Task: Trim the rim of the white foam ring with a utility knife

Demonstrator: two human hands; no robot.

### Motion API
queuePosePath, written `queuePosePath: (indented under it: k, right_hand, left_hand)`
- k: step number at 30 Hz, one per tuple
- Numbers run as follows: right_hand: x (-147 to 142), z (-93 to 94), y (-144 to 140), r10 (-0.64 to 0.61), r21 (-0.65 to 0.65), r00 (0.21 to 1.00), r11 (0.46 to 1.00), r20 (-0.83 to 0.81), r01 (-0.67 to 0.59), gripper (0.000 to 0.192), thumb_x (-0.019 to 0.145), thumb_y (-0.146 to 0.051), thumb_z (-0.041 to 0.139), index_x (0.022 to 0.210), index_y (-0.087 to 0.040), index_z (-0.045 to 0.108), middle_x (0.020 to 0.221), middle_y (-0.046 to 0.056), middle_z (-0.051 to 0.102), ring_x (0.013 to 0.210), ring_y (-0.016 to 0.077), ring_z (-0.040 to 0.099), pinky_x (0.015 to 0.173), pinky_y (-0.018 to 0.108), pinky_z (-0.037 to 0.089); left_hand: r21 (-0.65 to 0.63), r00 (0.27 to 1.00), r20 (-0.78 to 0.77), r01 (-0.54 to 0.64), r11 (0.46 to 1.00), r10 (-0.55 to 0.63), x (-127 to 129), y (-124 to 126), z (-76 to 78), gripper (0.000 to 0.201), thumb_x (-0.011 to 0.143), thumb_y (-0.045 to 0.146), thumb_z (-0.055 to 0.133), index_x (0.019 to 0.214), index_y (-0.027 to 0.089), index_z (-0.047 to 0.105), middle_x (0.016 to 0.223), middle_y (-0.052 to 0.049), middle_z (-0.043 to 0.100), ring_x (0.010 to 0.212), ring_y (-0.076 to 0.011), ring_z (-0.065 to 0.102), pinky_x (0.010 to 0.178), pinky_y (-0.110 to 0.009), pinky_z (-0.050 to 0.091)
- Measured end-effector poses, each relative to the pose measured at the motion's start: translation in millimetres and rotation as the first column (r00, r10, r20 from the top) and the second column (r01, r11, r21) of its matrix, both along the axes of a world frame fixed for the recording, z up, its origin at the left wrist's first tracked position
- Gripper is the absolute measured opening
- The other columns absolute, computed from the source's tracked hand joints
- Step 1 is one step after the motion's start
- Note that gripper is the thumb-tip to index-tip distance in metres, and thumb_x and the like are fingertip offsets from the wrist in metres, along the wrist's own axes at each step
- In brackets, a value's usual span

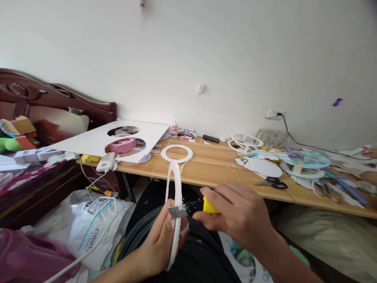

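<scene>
Held edge-on at lower centre of the frame, in the closed left hand [159,240]: white foam-like ring [178,184]. Gripped in the curled right hand [237,208]: yellow-handled utility knife [208,205], blade [176,212] across the rim. Probably light, stiffish, easily dented; best pinched by its faces, clear of the blade.

Held on edge in the left hand [160,240]: a white ring [178,184]. Turned nearly edge-on to the view; appears as a long, narrow loop. Extends above and below the fingers. Uneven along the rim. Gripped in the right hand [240,214]: a knife [209,205], yellow at the handle, with a flat metal blade bared. Points leftward, laid across the ring's rim just beside the left fingers.
</scene>
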State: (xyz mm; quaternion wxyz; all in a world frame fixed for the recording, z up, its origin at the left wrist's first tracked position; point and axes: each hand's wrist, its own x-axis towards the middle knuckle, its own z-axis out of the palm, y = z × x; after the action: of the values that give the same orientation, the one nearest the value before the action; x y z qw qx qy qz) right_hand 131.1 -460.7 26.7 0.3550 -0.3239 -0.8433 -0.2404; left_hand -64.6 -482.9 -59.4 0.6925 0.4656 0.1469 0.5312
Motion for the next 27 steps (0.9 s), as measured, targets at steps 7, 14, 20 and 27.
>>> queuePosePath:
  k: [7, 14, 20, 27]
  right_hand:
    - [-3, -1.3, -1, 0.019, -0.022, 1.0, 1.0, -0.023, -0.02, 0.044, 0.093, -0.055, 0.055, 0.096, -0.014, 0.07, 0.067, 0.003, 0.062, 0.067, 0.0165, 0.056, 0.068, 0.029, 0.037]
    - [2, -3.8, 2, -0.005, -0.042, 1.0, 0.999, -0.031, 0.004, 0.041, 0.093, -0.053, 0.057, 0.093, -0.013, 0.07, 0.068, 0.004, 0.063, 0.07, 0.0174, 0.059, 0.071, 0.029, 0.038]
    - [1, -0.2, 0, 0.001, -0.03, 1.0, 1.0, -0.002, -0.001, 0.044, 0.092, -0.057, 0.056, 0.094, -0.015, 0.07, 0.066, 0.003, 0.061, 0.066, 0.0169, 0.057, 0.067, 0.03, 0.036]
    - [9, -1.6, 3, -0.012, -0.021, 1.0, 1.0, -0.028, 0.011, 0.041, 0.093, -0.053, 0.057, 0.094, -0.014, 0.07, 0.067, 0.003, 0.062, 0.067, 0.0167, 0.058, 0.068, 0.029, 0.038]
  left_hand:
    - [-0.017, 0.999, -0.02, 0.048, 0.999, -0.048, -1, -3, -0.6, 0.035, 0.096, 0.056, 0.045, 0.087, 0.022, 0.045, 0.063, 0.007, 0.034, 0.048, -0.0055, 0.027, 0.042, -0.016, 0.021]
    - [-0.006, 1.0, 0.006, 0.018, 1.0, -0.018, -3, -1, -10.1, 0.033, 0.1, 0.052, 0.037, 0.087, 0.022, 0.045, 0.064, 0.006, 0.033, 0.05, -0.0064, 0.027, 0.043, -0.017, 0.022]
    - [-0.005, 0.998, -0.019, 0.054, 0.999, -0.054, -3, -1, -7.2, 0.033, 0.097, 0.054, 0.043, 0.088, 0.023, 0.045, 0.065, 0.006, 0.033, 0.051, -0.0068, 0.028, 0.045, -0.017, 0.023]
    - [0.034, 0.993, -0.106, 0.053, 0.998, -0.049, -1, -1, -13.4, 0.034, 0.1, 0.053, 0.035, 0.092, 0.021, 0.045, 0.067, 0.005, 0.034, 0.055, -0.0081, 0.029, 0.048, -0.02, 0.024]
